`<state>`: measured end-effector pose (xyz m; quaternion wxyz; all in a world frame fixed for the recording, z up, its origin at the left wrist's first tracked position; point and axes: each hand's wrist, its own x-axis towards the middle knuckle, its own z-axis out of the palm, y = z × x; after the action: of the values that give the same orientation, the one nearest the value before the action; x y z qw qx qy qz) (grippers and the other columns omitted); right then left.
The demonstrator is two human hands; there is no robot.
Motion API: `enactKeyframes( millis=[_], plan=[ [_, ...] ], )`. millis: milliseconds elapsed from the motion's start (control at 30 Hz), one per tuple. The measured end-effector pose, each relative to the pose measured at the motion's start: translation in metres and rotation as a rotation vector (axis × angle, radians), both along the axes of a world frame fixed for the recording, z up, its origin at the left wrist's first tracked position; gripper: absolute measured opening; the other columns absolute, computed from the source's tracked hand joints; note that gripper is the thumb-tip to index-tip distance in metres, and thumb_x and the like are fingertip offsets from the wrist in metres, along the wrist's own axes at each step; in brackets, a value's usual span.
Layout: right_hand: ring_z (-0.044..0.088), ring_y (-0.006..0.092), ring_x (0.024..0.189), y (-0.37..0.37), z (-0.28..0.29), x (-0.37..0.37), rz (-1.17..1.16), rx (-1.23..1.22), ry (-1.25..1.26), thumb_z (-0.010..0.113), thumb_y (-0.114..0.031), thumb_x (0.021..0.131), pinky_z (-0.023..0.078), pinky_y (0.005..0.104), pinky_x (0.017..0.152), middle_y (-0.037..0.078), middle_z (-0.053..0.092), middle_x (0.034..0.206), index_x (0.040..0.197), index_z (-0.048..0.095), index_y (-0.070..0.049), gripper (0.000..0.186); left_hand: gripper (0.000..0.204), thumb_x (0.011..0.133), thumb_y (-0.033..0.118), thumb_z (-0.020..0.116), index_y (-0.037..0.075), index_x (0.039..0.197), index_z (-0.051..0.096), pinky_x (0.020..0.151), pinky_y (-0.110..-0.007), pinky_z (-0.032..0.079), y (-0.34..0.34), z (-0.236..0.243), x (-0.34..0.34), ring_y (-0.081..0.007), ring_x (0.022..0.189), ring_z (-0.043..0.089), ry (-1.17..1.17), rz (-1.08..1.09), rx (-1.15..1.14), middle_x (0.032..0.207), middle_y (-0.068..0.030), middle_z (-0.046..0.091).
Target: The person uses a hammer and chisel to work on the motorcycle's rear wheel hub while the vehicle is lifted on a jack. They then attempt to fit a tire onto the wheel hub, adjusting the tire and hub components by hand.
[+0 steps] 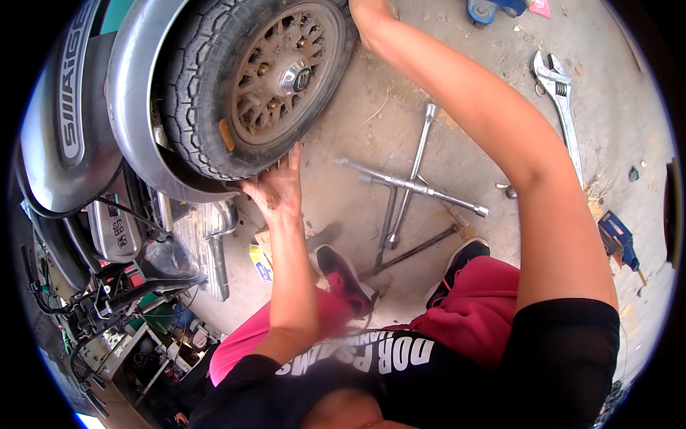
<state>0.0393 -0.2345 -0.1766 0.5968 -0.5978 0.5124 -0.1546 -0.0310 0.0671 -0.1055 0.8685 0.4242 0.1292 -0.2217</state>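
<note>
A wheel with a black treaded tire and dusty spoked rim sits by a silver curved fender of a motorbike. My left hand grips the tire's lower edge from underneath, fingers spread, palm grimy. My right arm reaches up to the tire's upper right side, where my right hand touches it at the frame's edge; its fingers are hidden. A cross-shaped lug wrench lies on the concrete floor between my arms, on another dark metal bar tool.
A large adjustable wrench, a blue power tool and a blue metal item lie rightward and at top. A small yellow box is near the motorbike. A cluttered shelf stands lower left. My feet are below the tools.
</note>
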Motion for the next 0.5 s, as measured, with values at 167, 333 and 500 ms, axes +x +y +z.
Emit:
enactKeyframes(
  millis=[167, 333, 500],
  plan=[
    [0.051, 0.0317, 0.121, -0.012, 0.016, -0.026, 0.319, 0.123, -0.537, 0.039, -0.048, 0.099, 0.037, 0.0386, 0.104, 0.019, 0.054, 0.132, 0.13, 0.05, 0.002, 0.06, 0.134, 0.048, 0.062, 0.08, 0.0, 0.147, 0.015, 0.117, -0.058, 0.015, 0.014, -0.006, -0.006, -0.0362, 0.143, 0.015, 0.111, 0.012, -0.003, 0.157, -0.0137, 0.009],
    [0.051, 0.0232, 0.119, -0.017, 0.046, -0.032, 0.5, 0.254, -0.862, 0.055, -0.048, 0.094, 0.041, 0.0363, 0.101, 0.015, 0.055, 0.13, 0.136, 0.043, 0.003, 0.067, 0.135, 0.046, 0.061, 0.079, 0.001, 0.147, 0.014, 0.118, -0.053, 0.018, 0.003, -0.009, -0.006, -0.0341, 0.143, 0.016, 0.08, 0.031, -0.007, 0.156, -0.0129, 0.014],
    [0.051, 0.0234, 0.12, -0.014, 0.068, -0.032, 0.45, 0.08, -0.66, 0.059, -0.046, 0.092, 0.04, 0.0363, 0.102, 0.014, 0.055, 0.13, 0.135, 0.043, 0.003, 0.068, 0.136, 0.042, 0.057, 0.082, -0.001, 0.146, 0.016, 0.118, -0.051, 0.021, 0.003, -0.031, -0.007, -0.0325, 0.142, 0.019, 0.145, 0.173, -0.115, 0.155, -0.013, 0.019]
  ],
)
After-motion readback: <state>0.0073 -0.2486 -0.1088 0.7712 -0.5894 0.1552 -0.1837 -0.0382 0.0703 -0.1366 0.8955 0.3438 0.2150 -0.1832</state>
